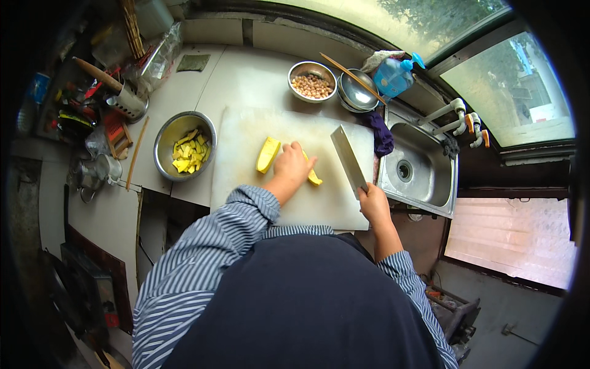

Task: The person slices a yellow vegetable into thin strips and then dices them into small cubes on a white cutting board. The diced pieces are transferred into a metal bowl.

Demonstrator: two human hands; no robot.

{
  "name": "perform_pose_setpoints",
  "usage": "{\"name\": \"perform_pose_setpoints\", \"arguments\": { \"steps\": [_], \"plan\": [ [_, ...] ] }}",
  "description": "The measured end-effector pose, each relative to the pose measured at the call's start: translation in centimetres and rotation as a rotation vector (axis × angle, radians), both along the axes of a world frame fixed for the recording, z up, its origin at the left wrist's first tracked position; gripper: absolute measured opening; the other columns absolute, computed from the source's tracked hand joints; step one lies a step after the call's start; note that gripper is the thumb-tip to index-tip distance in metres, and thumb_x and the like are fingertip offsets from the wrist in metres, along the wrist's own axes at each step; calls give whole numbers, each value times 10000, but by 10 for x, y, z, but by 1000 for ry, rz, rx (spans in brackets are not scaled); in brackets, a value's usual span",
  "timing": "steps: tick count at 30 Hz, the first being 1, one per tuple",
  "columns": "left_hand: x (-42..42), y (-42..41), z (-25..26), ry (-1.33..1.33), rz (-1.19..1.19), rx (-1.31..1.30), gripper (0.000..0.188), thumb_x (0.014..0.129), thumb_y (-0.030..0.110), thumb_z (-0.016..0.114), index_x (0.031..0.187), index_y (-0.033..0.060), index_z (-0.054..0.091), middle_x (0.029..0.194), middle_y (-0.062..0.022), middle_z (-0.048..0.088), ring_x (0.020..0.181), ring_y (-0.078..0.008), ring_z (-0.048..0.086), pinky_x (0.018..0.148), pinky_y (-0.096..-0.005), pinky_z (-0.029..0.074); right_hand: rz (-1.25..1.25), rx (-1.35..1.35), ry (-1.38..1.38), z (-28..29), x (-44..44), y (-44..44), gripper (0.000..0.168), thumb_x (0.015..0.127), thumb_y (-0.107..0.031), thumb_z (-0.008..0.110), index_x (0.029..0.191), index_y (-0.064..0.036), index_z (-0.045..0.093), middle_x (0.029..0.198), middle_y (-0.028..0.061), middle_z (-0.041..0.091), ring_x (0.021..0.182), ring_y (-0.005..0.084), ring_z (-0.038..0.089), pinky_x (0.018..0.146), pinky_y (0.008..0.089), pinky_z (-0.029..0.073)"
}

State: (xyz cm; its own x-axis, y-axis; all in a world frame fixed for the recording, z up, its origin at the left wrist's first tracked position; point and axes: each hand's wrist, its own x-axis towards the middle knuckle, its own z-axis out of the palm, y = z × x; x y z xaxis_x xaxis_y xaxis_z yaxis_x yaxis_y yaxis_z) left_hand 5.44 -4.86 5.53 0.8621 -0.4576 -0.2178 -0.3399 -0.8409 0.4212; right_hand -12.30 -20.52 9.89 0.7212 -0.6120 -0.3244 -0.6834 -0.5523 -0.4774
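My right hand [374, 203] grips the handle of a Chinese cleaver [348, 159], its broad blade pointing away from me over the right side of the white cutting board [249, 203]. Near the board's middle, my left hand [292, 166] is over a thin yellow squash strip [314, 177], part of which it hides. Whether its fingers grip the strip is unclear. Just left of that hand lies a thicker squash wedge [268, 155]. Cut squash pieces [191, 152], some with green rind, fill the bottom of a steel bowl [161, 154] to the board's left.
Behind the board stand a bowl of peanuts [312, 86] and stacked metal bowls [358, 92] with chopsticks [343, 69] across them. A blue pump bottle [393, 76], a purple cloth [381, 136] and a steel sink [421, 161] are at right. A utensil holder [129, 102] stands left.
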Motion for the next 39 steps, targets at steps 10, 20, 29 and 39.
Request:
{"name": "perform_pose_setpoints", "arguments": {
  "steps": [10, 20, 29, 39],
  "plan": [
    [-44, -5, -52, -294, -529, -115, 335, 857, 125, 522, 1173, 15, 541, 1090, -147, 535, 970, -283, 561, 775, -351, 517, 58, -134, 20, -15, -12, 10, 196, 867, -180, 577, 963, -21, 643, 872, 253, 638, 860, 425, 609, 754, 485, 486],
    [-61, 38, -56, -588, -647, -465, 363, 795, 94, 531, 1133, -32, 581, 1228, -154, 557, 1105, -276, 549, 882, -353, 491, 47, -35, 109, -22, -11, 17, 209, 877, -167, 525, 968, -24, 646, 886, 262, 633, 875, 438, 601, 761, 485, 475],
    [-59, 31, -62, -453, -717, -420, 404, 785, 53, 527, 1171, -58, 570, 1200, -154, 566, 1152, -287, 536, 935, -349, 485, 86, 50, 155, -29, -10, 1, 258, 848, -123, 486, 1047, -73, 643, 948, 244, 640, 922, 423, 600, 805, 486, 472],
    [-66, 32, -49, -505, -769, -328, 322, 766, 75, 531, 1049, -47, 624, 1077, -149, 588, 1022, -288, 539, 854, -344, 490, 298, -128, -39, -14, -31, 44, 322, 870, -76, 507, 1171, -98, 619, 987, 156, 671, 848, 353, 640, 733, 420, 517]
  ]
}}
